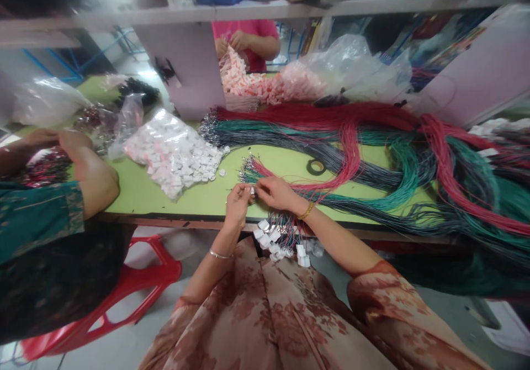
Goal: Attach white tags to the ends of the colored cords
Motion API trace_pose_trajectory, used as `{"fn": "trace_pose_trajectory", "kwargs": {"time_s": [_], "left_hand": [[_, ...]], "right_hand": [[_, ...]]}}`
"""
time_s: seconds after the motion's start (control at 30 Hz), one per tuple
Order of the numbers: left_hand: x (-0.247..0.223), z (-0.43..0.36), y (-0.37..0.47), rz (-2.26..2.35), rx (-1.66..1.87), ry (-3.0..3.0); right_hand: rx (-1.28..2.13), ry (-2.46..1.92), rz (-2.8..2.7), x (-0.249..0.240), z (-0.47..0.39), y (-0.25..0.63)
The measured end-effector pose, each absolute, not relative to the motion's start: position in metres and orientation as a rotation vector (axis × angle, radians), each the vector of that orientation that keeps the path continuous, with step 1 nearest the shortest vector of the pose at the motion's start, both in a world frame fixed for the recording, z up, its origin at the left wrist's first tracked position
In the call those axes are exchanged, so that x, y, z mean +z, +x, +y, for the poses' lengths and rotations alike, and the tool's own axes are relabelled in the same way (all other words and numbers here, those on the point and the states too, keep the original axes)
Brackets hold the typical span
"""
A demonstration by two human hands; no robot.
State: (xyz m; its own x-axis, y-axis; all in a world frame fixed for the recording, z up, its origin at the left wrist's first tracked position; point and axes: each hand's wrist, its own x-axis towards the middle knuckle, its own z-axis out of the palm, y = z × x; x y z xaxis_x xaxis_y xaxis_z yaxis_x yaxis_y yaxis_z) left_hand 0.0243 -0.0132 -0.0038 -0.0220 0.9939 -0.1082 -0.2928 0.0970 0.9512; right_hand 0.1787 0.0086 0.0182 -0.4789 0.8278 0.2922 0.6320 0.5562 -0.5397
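A small white connector (252, 191) sits between my two hands at the front of the green table (199, 200). The fingers of my left hand (239, 204) are closed on it. Just to the right, my right hand (275, 193) is pinched at the connector's side; what its fingertips hold is too small to make out. Thin wire ends with metal tips (248, 167) lie just beyond my hands. Below my right hand, finished-looking white connectors on wires (271, 237) hang over the table edge. A bag of white connectors (174, 154) lies open to the left.
Long bundles of red (314, 117), green (408, 179) and dark wires (372, 178) stretch to the right. A black tape roll (316, 166) lies among them. At the left is another person's arm (93, 176), above a red stool (153, 276). Across the table, a person handles pink-white parts (240, 77).
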Motion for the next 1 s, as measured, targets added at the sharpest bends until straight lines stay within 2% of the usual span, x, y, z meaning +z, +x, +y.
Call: {"fn": "trace_pose_trajectory", "kwargs": {"time_s": [0.1,0.27,0.37,0.47,0.57,0.7,0.77,0.83,1.0], "left_hand": [[0.004,-0.018,0.021,1.066,1.242,0.967],[0.010,-0.024,0.017,1.020,1.101,1.171],[0.011,-0.025,0.015,1.152,0.969,1.333],[0.013,-0.027,0.009,1.350,0.875,1.597],[0.015,-0.026,0.005,1.428,0.768,1.697],[0.013,-0.020,0.010,1.268,0.872,1.367],[0.012,-0.017,0.015,1.177,0.954,1.203],[0.014,-0.014,0.018,1.127,0.990,1.108],[0.022,-0.014,0.018,1.075,0.955,1.031]], "right_hand": [[0.409,-1.307,-2.174,0.033,0.016,0.213],[-0.033,-2.179,-1.958,0.036,0.027,0.288],[-0.030,-2.307,-2.006,0.023,0.028,0.308],[0.096,-2.114,-1.944,0.020,0.025,0.304],[0.367,-1.708,-1.804,0.034,0.012,0.282],[0.934,-1.181,-1.783,0.057,-0.020,0.239],[1.100,-1.084,-1.854,0.061,-0.034,0.219],[1.143,-1.085,-1.936,0.057,-0.042,0.206],[0.926,-1.226,-1.989,0.037,-0.043,0.197]]}}
